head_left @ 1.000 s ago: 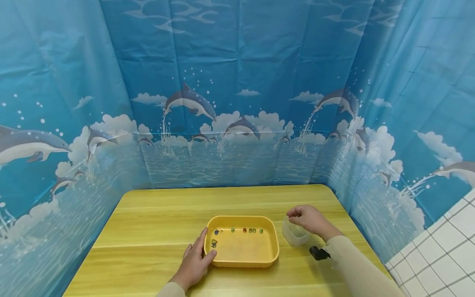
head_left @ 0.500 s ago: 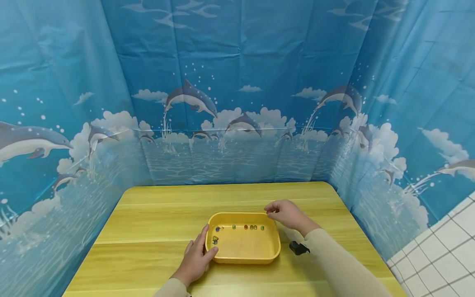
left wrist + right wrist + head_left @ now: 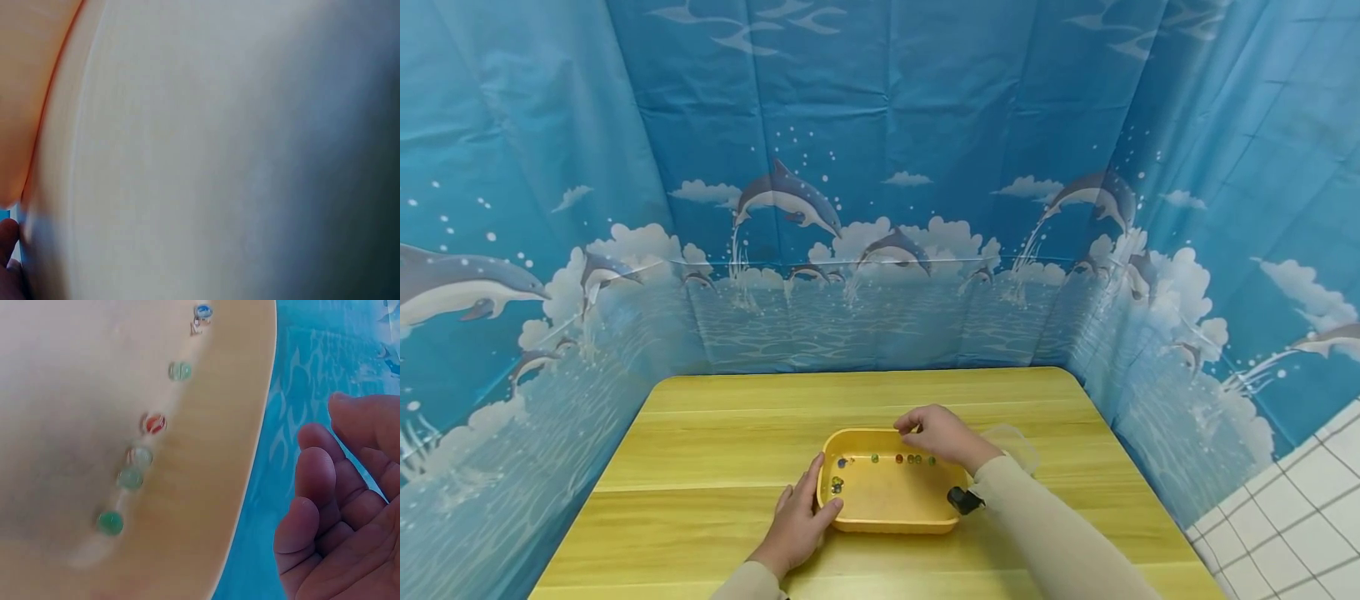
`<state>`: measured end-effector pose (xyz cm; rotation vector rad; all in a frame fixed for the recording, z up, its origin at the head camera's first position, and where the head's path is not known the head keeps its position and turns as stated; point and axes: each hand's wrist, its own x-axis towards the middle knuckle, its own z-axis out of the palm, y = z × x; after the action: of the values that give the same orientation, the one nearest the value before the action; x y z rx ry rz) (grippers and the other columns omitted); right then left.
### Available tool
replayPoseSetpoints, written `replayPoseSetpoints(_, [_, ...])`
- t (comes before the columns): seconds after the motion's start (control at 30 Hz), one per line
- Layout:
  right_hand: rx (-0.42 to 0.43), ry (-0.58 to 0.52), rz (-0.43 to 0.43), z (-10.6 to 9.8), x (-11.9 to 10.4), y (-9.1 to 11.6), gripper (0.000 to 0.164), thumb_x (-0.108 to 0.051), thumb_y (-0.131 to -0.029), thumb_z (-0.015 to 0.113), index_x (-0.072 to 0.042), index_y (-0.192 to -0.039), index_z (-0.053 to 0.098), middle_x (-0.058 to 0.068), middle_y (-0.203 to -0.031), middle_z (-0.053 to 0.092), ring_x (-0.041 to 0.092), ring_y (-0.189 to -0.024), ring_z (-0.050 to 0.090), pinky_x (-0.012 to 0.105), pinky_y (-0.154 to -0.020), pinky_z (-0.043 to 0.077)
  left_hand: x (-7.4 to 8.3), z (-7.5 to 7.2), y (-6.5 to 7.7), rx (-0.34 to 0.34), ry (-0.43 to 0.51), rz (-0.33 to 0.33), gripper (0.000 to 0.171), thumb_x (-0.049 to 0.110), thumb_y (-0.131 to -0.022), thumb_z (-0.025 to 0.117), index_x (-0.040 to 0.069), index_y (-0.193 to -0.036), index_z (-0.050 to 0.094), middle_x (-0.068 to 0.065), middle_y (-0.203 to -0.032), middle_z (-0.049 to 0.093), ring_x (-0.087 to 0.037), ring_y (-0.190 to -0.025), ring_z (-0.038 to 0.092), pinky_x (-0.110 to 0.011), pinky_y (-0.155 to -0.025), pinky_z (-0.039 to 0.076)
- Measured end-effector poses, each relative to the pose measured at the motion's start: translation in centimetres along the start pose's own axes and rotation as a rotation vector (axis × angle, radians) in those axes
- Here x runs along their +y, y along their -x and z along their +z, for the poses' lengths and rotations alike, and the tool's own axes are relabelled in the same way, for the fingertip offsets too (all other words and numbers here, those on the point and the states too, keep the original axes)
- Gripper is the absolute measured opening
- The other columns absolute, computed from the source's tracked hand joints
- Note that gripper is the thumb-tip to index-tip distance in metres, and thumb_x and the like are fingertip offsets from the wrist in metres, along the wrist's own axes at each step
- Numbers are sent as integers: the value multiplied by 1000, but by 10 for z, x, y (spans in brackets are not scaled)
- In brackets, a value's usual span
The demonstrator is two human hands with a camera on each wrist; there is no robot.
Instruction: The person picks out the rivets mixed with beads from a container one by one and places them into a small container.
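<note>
A shallow yellow tray (image 3: 891, 526) with rounded corners stands near the table's front. Several glass marbles (image 3: 899, 459) lie inside it, most in a row along the far wall, with a small cluster at the left. My left hand (image 3: 796, 523) holds the tray's left side, its thumb over the rim and fingers along the outer wall. Above the far right wall hovers my right hand (image 3: 942, 435). Its fingers (image 3: 315, 472) are loosely curled in the right wrist view, with nothing visible between them. Behind the right forearm, a translucent bowl (image 3: 1019, 443) is partly hidden.
The yellow wood-grain table (image 3: 715, 467) has rounded far corners. Blue dolphin curtains (image 3: 880, 325) hang close along its back and sides. A black wrist camera (image 3: 964, 500) on the right sleeve overlaps the tray's right edge. White tiles (image 3: 1285, 508) show at the right.
My right hand has moved left from over the translucent bowl to above the tray's far wall. The left hand keeps its place at the tray, and the marbles look unmoved.
</note>
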<state>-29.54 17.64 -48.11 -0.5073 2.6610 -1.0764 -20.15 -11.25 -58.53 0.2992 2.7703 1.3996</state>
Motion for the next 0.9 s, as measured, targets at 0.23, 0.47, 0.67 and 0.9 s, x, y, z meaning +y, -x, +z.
replayPoseSetpoints(0.23, [-39, -3, -42, 13, -10, -11, 29, -15, -101, 71, -8, -129, 75, 11, -123, 75, 19, -90, 71, 43, -89, 61, -3, 2, -3, -10, 7, -12, 80, 44, -107, 58, 20, -171, 15, -16, -171, 33, -47, -158, 28, -70, -125, 3])
replayPoseSetpoints(0.47, [-57, -12, -31, 25, -17, -21, 30, -13, -101, 71, -8, -130, 75, 9, -126, 74, 24, -96, 73, 39, -82, 63, -4, 1, -3, -11, 7, -11, 80, 44, -108, 58, 19, -171, 15, -17, -171, 33, -50, -157, 28, -71, -125, 2])
replayPoseSetpoints(0.67, [-85, -44, -20, 34, -22, -25, 32, -13, -101, 71, -6, -132, 73, 14, -131, 72, 32, -93, 73, 36, -70, 62, -6, 2, -3, -10, -3, -15, 81, 45, -107, 58, 18, -171, 16, -17, -170, 34, -50, -157, 27, -71, -125, 1])
replayPoseSetpoints(0.9, [-71, 17, -11, 43, -24, -32, 30, -17, -98, 75, -14, -128, 76, 5, -130, 74, 26, -115, 70, 42, -90, 63, -6, 2, -4, -6, -5, -15, 81, 45, -107, 59, 17, -170, 17, -17, -170, 35, -48, -158, 28, -71, -125, 2])
